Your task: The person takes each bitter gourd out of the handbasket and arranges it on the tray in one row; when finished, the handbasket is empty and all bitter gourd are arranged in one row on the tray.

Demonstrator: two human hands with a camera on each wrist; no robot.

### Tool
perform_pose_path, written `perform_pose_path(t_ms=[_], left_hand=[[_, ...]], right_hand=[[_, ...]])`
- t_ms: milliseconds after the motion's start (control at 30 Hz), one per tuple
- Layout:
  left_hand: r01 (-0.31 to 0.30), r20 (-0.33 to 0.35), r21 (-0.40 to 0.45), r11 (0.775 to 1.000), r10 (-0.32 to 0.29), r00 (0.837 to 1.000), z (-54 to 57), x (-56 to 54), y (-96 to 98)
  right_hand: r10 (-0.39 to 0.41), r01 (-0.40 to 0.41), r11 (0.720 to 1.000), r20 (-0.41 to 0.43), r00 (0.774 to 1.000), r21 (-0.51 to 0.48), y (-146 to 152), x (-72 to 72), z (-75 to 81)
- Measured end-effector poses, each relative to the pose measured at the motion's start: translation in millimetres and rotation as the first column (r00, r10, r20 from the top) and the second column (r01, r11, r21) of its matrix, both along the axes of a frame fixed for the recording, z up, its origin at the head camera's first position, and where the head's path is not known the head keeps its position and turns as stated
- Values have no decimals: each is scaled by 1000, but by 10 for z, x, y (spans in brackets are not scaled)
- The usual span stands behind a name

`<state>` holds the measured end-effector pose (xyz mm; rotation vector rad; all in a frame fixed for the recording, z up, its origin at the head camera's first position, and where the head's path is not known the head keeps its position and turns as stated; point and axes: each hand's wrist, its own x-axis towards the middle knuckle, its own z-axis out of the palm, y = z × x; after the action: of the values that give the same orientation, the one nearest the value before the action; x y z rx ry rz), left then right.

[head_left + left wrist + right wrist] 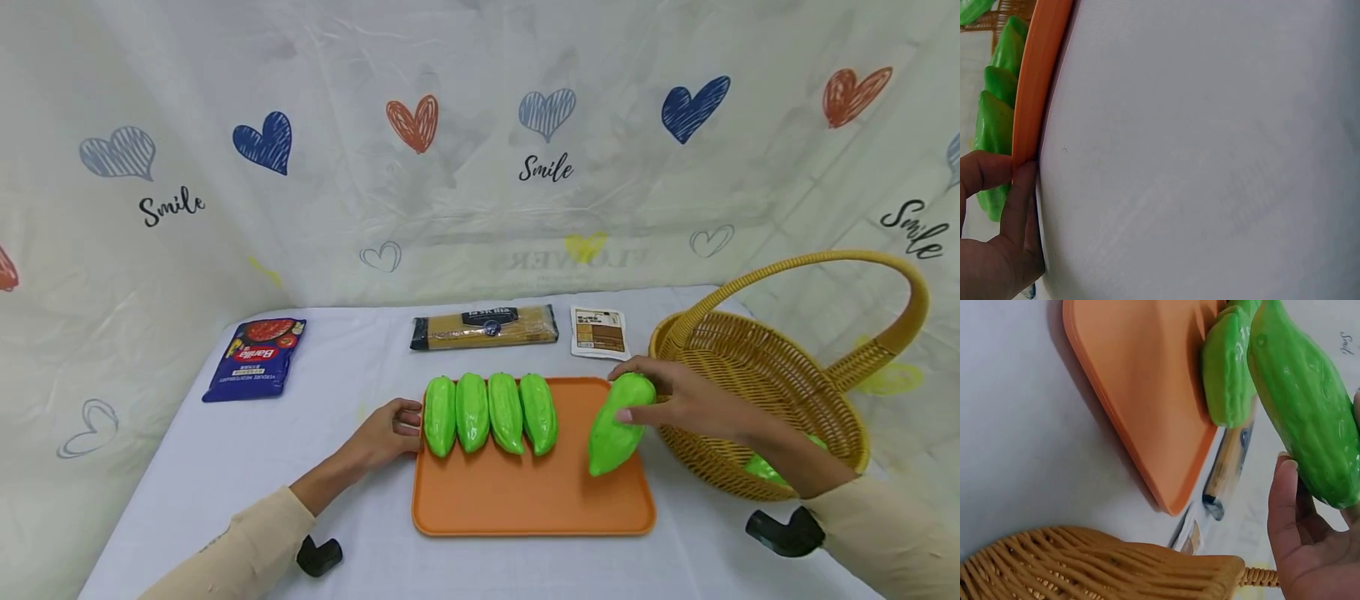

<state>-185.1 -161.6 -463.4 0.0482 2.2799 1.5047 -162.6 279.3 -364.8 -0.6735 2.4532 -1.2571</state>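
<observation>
My right hand [686,402] grips a bright green, bumpy bitter melon [618,429] over the right side of an orange tray [532,504]. In the right wrist view this bitter melon [1310,400] is raised above the tray [1141,381], its narrow end pointing away from the palm. Several more bitter melons [472,412] lie side by side along the tray's back left. At the tray's left edge, my left hand [386,437] pinches the rim [1032,100] between thumb and fingers, as the left wrist view shows.
A wicker basket [847,408] with a tall handle stands right of the tray, a green bitter melon [765,469] partly visible inside. Behind the tray lie a spaghetti pack [487,327] and a small white-and-brown packet [598,333]. A blue pouch [255,360] lies at the back left.
</observation>
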Motion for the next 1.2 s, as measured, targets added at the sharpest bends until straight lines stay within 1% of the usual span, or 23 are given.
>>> perform_pose_path(t_ms=[100, 167, 267, 367, 433, 633, 733, 833, 967, 1033, 1100, 1200], left_hand=[[2, 3, -6, 1000, -2, 1000, -1, -1, -5], [5, 5, -6, 1000, -5, 1000, -1, 1, -10], [6, 6, -2, 1000, -6, 1000, 0, 3, -12], [6, 7, 4, 1000, -6, 1000, -6, 1, -10], [2, 6, 2, 1000, -2, 1000, -11, -2, -6], [1, 7, 7, 1000, -1, 1000, -15, 2, 3], [4, 5, 12, 1000, -4, 1000, -14, 6, 4], [15, -10, 3, 1000, -15, 1000, -13, 11, -1], [27, -26, -18, 999, -27, 999, -10, 14, -1], [19, -19, -18, 1000, -20, 1000, -4, 14, 7], [11, -14, -20, 1000, -12, 1000, 2, 10, 13], [15, -15, -26, 1000, -15, 1000, 10, 4, 11]], right_hand=[[-4, 4, 1000, 12, 1000, 1, -41, -6, -18], [2, -2, 1000, 34, 999, -9, -69, -12, -34], [11, -6, 999, 83, 996, -51, -117, -34, -71], [0, 10, 996, 106, 994, -89, -173, -59, -112], [-2, 13, 995, 102, 995, -99, -208, -74, -135], [-19, 21, 999, 56, 998, -29, -283, -106, -182], [-28, 28, 1000, 49, 998, -9, -312, -112, -187], [-51, 51, 999, 54, 997, 10, -341, -124, -200], [-102, 101, 995, 92, 990, 18, -378, -162, -230], [-123, 123, 992, 106, 987, 10, -393, -184, -246], [-136, 137, 991, 103, 985, 5, -408, -202, -263], [-151, 150, 989, 89, 985, 13, -433, -229, -295]])
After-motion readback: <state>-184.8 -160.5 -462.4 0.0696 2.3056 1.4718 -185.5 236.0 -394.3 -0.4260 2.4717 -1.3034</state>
